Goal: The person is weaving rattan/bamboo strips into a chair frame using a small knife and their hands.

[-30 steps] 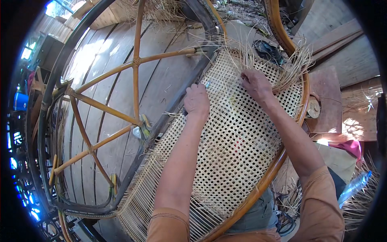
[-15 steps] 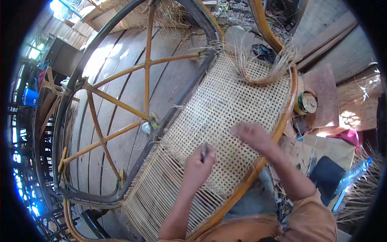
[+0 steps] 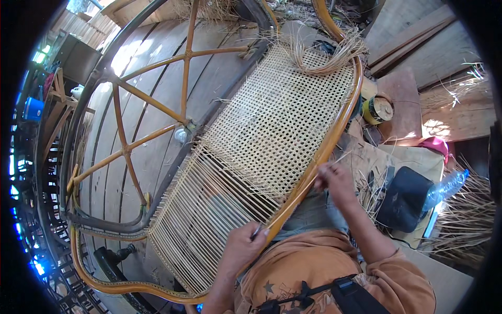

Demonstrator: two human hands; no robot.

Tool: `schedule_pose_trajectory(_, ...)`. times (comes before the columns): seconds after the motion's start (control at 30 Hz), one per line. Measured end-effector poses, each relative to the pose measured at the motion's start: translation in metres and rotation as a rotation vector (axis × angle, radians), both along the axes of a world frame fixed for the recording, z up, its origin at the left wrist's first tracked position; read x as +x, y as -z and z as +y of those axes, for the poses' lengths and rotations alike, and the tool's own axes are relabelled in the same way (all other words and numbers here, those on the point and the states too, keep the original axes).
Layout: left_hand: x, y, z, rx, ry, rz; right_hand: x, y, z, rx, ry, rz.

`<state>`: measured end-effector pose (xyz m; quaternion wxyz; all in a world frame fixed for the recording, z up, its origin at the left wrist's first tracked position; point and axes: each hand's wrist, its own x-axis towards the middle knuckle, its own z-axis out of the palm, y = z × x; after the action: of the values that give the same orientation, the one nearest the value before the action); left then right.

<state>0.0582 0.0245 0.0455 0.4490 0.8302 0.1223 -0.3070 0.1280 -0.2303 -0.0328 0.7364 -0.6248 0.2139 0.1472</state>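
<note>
A woven cane panel (image 3: 277, 110) fills the middle of a curved rattan frame (image 3: 334, 138); its nearer left part has only parallel cane strands (image 3: 204, 209) with gaps between them. My left hand (image 3: 242, 246) is closed round a small dark metal tool (image 3: 256, 232), whose kind I cannot tell, by the frame's near rail. To its right, my right hand (image 3: 337, 184) hovers at the rail's outer edge with curled, pinched fingers. A thin pale strand shows just above those fingers, but whether they hold it is unclear.
A bundle of loose cane strands (image 3: 319, 65) lies on the panel's far end. At the right are a round yellow-green tin (image 3: 379, 109), a black bag-like object (image 3: 402, 199), a clear plastic bottle (image 3: 447, 188) and a pink cloth (image 3: 435, 146). A dark curved frame with rattan crossbars (image 3: 186, 83) stands left.
My view has shifted, showing more of my shirt. Both hands have drawn back from above the weave to the near rail; the left still holds the dark tool.
</note>
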Motion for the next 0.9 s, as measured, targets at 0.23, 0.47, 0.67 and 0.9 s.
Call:
schedule_pose_trajectory(0.23,0.026,0.015,0.025,0.065,0.041,-0.097,0.045,0.018,-0.056,-0.205,0.137,-0.201)
schedule_pose_trajectory(0.47,0.125,0.054,0.050,0.281,0.171,-0.260,0.092,0.043,-0.061,-0.358,0.162,-0.356)
schedule_pose_trajectory(0.67,0.166,0.098,0.064,0.393,0.346,-0.321,0.098,0.046,-0.054,-0.829,0.077,-0.525)
schedule_pose_trajectory(0.9,0.150,0.098,0.072,0.424,0.338,-0.216,0.097,0.049,-0.055,-0.907,0.049,-0.635)
